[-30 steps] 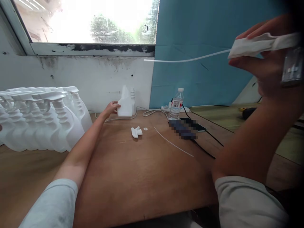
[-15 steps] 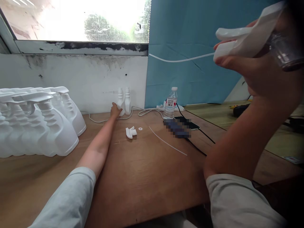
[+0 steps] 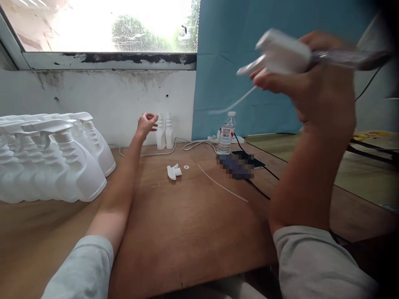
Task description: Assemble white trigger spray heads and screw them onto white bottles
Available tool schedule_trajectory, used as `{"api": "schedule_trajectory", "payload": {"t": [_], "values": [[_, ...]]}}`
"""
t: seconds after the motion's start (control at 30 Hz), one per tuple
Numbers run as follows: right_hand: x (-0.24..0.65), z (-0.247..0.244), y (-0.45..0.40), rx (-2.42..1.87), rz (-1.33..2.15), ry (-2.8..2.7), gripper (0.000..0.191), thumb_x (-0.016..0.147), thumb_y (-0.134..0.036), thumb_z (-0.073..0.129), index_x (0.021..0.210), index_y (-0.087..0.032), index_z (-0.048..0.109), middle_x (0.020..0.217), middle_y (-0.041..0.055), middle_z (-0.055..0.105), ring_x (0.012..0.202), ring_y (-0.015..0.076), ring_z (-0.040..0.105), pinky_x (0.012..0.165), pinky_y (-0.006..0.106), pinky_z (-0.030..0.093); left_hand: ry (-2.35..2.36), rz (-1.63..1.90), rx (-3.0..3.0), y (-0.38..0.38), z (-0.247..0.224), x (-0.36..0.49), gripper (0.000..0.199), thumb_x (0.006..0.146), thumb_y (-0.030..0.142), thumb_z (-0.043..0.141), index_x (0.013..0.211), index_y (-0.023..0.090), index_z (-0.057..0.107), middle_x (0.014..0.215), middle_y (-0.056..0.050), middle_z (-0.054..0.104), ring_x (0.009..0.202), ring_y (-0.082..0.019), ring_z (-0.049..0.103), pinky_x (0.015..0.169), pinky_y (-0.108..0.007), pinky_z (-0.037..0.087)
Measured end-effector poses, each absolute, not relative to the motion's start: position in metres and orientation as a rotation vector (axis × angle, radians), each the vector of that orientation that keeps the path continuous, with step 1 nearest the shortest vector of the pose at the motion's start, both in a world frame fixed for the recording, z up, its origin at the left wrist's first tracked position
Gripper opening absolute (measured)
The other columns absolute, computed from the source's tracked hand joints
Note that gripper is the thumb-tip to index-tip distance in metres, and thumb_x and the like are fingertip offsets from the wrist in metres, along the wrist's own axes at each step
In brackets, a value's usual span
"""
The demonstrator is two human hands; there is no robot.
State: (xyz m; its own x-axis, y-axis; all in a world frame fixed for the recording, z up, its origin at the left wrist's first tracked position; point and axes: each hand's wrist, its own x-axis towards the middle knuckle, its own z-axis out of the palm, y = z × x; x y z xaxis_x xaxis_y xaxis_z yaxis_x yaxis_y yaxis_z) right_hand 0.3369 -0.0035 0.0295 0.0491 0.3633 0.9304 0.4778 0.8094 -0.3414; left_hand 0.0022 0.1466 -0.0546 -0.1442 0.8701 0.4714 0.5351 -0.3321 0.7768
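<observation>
At the upper right, my right hand [image 3: 324, 79] is closed around a white trigger spray head [image 3: 285, 52], whose thin white tube [image 3: 240, 101] hangs to the left. A clear, dark-ended piece [image 3: 343, 59] shows behind the spray head, too blurred to name. My left hand [image 3: 147, 125] reaches to the wall, fingers loosely bent and apart, beside the neck of the left of two upright white bottles [image 3: 161, 135]; I cannot tell whether it touches. On the table lie another spray head [image 3: 173, 172], a small white ring [image 3: 186, 167] and a loose thin tube [image 3: 222, 185].
White bottles with spray heads [image 3: 81, 170] stand in tight rows at the left of the wooden table [image 3: 187, 236]. Toward the back right are a clear water bottle [image 3: 226, 135], a phone [image 3: 252, 160], a blurred-out dark item [image 3: 235, 166] and cables. A window [image 3: 124, 29] is above.
My right hand has moved left and turned, tipping the spray head and its tube downward. My left hand has risen from beside the bottle's lower part to its neck.
</observation>
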Motion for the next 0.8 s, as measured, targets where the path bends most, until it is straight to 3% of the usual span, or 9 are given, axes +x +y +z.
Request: {"api": "schedule_trajectory", "payload": {"t": [0.1, 0.23, 0.4, 0.57, 0.8], "values": [[0.307, 0.025, 0.001, -0.798, -0.146, -1.736, 0.033, 0.058, -0.035, 0.087, 0.065, -0.021, 0.057, 0.068, 0.0023, 0.057, 0.061, 0.0144, 0.049, 0.052, 0.031, 0.032, 1.027, 1.468, 2.112, 0.101, -0.012, 0.004, 0.028, 0.092, 0.043, 0.051, 0.104, 0.018, 0.051, 0.106, -0.010, 0.063, 0.085, -0.015, 0.065, 0.069, -0.027, 0.057], [0.265, 0.009, 0.017, -0.877, -0.077, -2.031, 0.036, 0.063, -0.045, 0.083, 0.063, -0.020, 0.057, 0.065, 0.0009, 0.054, 0.059, 0.0133, 0.043, 0.051, 0.030, 0.029, 0.784, 1.350, 2.416, 0.037, 0.014, 0.020, 0.026, 0.089, 0.040, 0.056, 0.105, 0.018, 0.057, 0.108, -0.007, 0.062, 0.091, -0.016, 0.065, 0.069, -0.025, 0.056], [0.230, -0.012, 0.041, -0.744, 0.200, -2.085, 0.040, 0.061, -0.048, 0.083, 0.068, -0.020, 0.056, 0.067, -0.0005, 0.054, 0.060, 0.0127, 0.047, 0.053, 0.029, 0.035, 0.819, 1.143, 2.696, 0.018, 0.011, 0.037, 0.025, 0.085, 0.032, 0.061, 0.108, 0.022, 0.062, 0.107, -0.004, 0.064, 0.091, -0.017, 0.063, 0.074, -0.027, 0.052], [0.226, -0.017, 0.045, -0.680, 0.555, -1.949, 0.040, 0.065, -0.050, 0.080, 0.078, -0.020, 0.057, 0.063, 0.0003, 0.057, 0.055, 0.0126, 0.051, 0.048, 0.028, 0.038, 1.023, 1.371, 2.693, 0.037, 0.005, 0.034, 0.015, 0.086, 0.028, 0.057, 0.089, 0.017, 0.067, 0.079, -0.004, 0.064, 0.081, -0.017, 0.059, 0.076, -0.032, 0.049], [0.231, -0.017, 0.042, -0.718, 0.446, -2.033, 0.039, 0.077, -0.055, 0.068, 0.066, -0.019, 0.057, 0.060, 0.0015, 0.055, 0.053, 0.0108, 0.043, 0.051, 0.028, 0.035, 1.015, 1.564, 2.683, 0.041, 0.003, 0.038, 0.015, 0.090, 0.029, 0.053, 0.087, 0.018, 0.062, 0.079, -0.003, 0.061, 0.081, -0.016, 0.058, 0.076, -0.029, 0.048]]}}
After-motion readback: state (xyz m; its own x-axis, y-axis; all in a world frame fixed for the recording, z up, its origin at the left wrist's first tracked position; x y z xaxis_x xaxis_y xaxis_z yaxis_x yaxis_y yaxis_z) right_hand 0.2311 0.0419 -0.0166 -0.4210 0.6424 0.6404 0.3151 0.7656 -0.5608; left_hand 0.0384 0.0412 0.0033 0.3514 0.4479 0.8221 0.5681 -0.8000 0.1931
